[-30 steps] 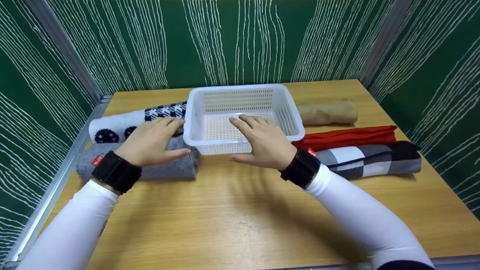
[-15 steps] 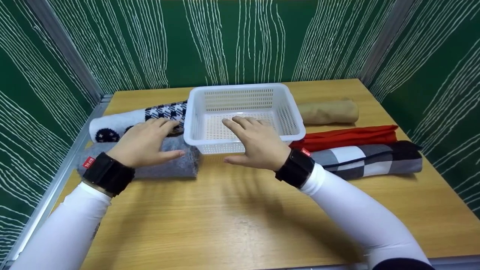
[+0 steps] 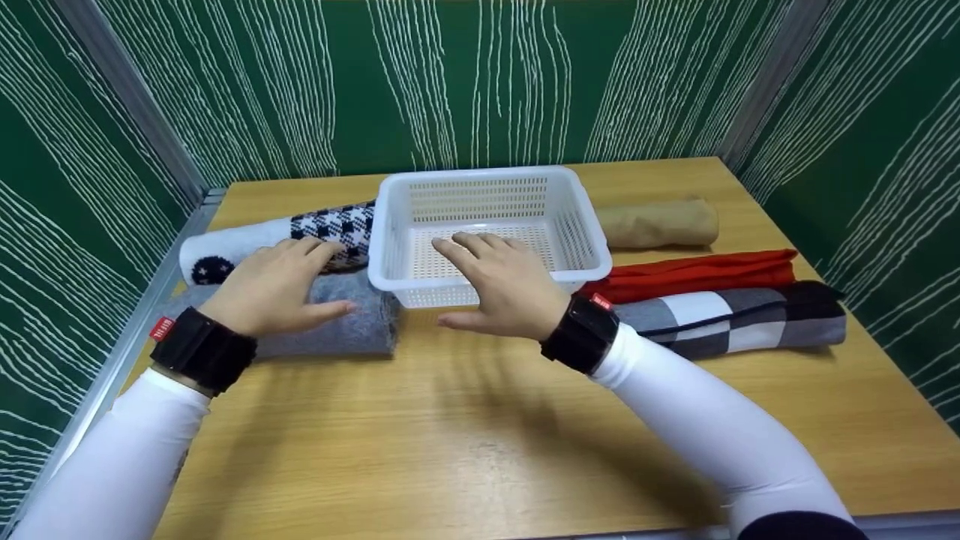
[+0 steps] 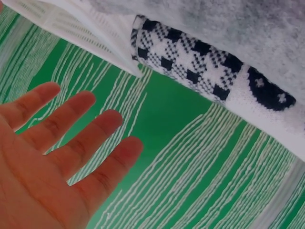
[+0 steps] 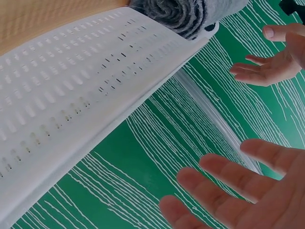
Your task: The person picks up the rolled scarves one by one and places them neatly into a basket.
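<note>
My left hand [image 3: 274, 289] is held with spread, straight fingers over a rolled grey cloth [image 3: 337, 319] in the head view. Beyond it lies a roll [image 3: 334, 229] of white fabric with a black houndstooth pattern. My right hand [image 3: 510, 285] overlaps the near rim of a white plastic basket [image 3: 487, 180], its fingers relaxed and spread. Neither hand holds anything. In the left wrist view the open palm [image 4: 43, 167] faces the camera below the patterned roll [image 4: 186, 59]. The right wrist view shows fingertips [image 5: 214, 167] apart from the basket's side wall [image 5: 86, 71].
Right of the basket lie a tan roll [image 3: 660, 223], a folded red cloth [image 3: 697, 275] and a checked black, grey and white roll [image 3: 739, 319]. Green panels with white streaks [image 3: 487, 82] enclose the wooden table [image 3: 420, 450] at the back and both sides.
Both hands have drifted a little to the left, the left one uncovering more of the grey roll. The basket and the cloth rolls stay where they were.
</note>
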`<state>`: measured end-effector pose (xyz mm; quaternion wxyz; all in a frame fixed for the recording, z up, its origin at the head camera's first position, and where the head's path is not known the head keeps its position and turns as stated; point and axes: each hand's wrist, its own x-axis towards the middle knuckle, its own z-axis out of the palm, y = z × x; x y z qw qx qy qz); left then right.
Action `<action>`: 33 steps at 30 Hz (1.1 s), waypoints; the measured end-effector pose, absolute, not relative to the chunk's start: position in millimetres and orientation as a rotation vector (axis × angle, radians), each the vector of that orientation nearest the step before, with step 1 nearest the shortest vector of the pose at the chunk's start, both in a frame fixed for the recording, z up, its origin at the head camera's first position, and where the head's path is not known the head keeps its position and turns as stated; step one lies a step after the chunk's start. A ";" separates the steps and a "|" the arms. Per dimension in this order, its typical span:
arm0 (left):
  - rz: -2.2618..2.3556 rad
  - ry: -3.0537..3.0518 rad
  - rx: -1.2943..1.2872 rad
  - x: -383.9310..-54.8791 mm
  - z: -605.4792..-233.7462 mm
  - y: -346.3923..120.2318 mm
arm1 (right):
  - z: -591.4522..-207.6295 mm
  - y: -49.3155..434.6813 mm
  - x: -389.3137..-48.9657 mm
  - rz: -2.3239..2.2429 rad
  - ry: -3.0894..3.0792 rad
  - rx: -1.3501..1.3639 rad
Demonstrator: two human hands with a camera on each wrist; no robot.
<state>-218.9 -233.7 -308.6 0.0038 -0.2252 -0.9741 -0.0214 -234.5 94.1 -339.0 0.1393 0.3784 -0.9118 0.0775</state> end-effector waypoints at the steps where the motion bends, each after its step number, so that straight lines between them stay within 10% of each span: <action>1: -0.062 -3.056 -0.703 -218.8 -308.0 -234.4 | -338.5 93.3 -234.4 0.230 -2.637 1.096; 33: -0.035 -3.145 -0.619 -217.9 -301.6 -269.4 | -333.2 62.2 -229.5 0.205 -2.634 1.192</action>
